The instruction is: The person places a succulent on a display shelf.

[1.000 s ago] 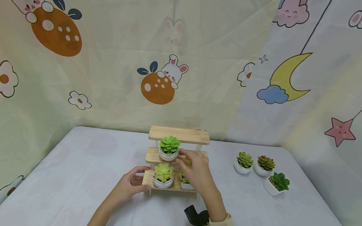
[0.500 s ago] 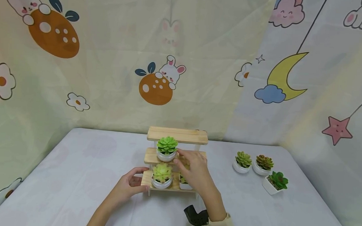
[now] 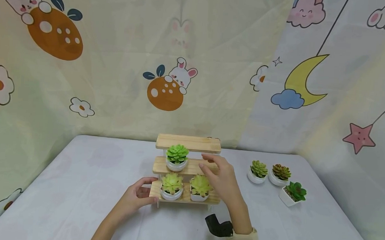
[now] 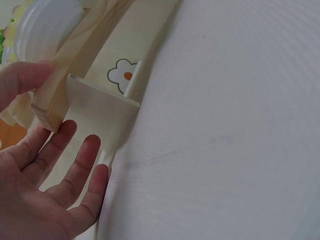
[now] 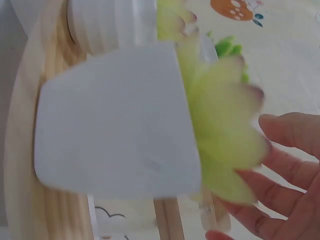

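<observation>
A three-tier wooden plant stand (image 3: 188,143) stands on the table. My left hand (image 3: 139,193) holds the left end of its lowest board, thumb at the front edge; in the left wrist view the other fingers (image 4: 88,150) spread below the board. On the middle tier, at the left, sits a bright green succulent (image 3: 177,154) in a round white pot. Two pale yellow-green succulents stand on the lowest tier, one in a round pot (image 3: 171,194), the other in a square pot (image 5: 115,125). My right hand (image 3: 223,177) hovers at the stand's right side, holding nothing, fingers apart.
Right of the stand, three more potted succulents sit on the white-covered table (image 3: 80,186): a green one (image 3: 259,169), a reddish-green one (image 3: 280,174) and a dark green one (image 3: 294,193) in a square pot. A patterned cloth (image 3: 117,59) hangs behind. A black device (image 3: 219,226) is at my right wrist.
My right hand has let go of the bright green succulent's pot and drawn back to the right, uncovering the square-potted succulent. The left hand keeps its hold on the stand.
</observation>
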`<state>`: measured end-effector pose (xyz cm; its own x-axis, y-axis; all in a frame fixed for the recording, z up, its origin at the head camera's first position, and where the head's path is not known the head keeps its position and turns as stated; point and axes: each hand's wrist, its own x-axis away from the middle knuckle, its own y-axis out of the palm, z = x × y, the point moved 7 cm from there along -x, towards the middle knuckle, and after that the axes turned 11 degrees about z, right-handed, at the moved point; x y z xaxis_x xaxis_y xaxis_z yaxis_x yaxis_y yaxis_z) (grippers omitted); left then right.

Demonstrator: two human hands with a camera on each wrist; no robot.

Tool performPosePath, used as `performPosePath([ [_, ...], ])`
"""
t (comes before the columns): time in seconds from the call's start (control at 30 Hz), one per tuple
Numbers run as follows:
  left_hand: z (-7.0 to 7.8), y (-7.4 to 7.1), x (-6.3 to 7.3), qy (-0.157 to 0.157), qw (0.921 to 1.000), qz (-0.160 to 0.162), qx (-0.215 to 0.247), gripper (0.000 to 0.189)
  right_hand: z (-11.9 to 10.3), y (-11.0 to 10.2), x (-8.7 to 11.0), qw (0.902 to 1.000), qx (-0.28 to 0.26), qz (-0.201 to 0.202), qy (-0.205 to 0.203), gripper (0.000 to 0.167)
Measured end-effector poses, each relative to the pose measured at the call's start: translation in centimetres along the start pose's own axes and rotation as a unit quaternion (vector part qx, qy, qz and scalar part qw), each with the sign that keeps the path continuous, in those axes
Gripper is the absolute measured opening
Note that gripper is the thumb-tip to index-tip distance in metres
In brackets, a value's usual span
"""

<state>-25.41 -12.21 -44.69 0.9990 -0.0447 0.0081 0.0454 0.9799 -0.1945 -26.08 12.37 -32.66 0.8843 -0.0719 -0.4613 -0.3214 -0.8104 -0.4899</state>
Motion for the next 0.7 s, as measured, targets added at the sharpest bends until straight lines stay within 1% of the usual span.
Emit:
performPosePath([
  [0.2, 0.0, 0.0, -0.1, 0.003, 1.0, 0.001, -0.001, 0.061, 1.4, -2.3, -0.6, 0.9991, 0.005, 0.042, -0.007, 0.034],
  [0.3, -0.1, 0.0, -0.1, 0.0, 1.0, 0.0, -0.002, 0.061, 2.4, -3.4, -0.8, 0.998, 0.017, 0.061, 0.001, 0.038],
  [0.4, -0.1, 0.0, -0.1, -0.001, 1.0, -0.002, -0.002, 0.061, 3.6, -4.4, -1.0, 0.9969, 0.021, 0.071, 0.028, 0.043],
  [0.53, -0.1, 0.0, -0.1, 0.002, 1.0, -0.005, 0.003, 0.061, 5.1, -5.6, -1.1, 0.9947, 0.008, 0.074, 0.071, 0.048],
  [0.63, -0.2, 0.0, -0.1, 0.001, 1.0, -0.005, 0.007, 0.061, 6.1, -6.5, -1.1, 0.9921, 0.003, 0.083, 0.093, 0.05],
  [0.7, -0.2, 0.0, -0.1, -0.001, 1.0, -0.004, 0.008, 0.061, 6.8, -7.0, -1.1, 0.99, 0.01, 0.091, 0.107, 0.052],
])
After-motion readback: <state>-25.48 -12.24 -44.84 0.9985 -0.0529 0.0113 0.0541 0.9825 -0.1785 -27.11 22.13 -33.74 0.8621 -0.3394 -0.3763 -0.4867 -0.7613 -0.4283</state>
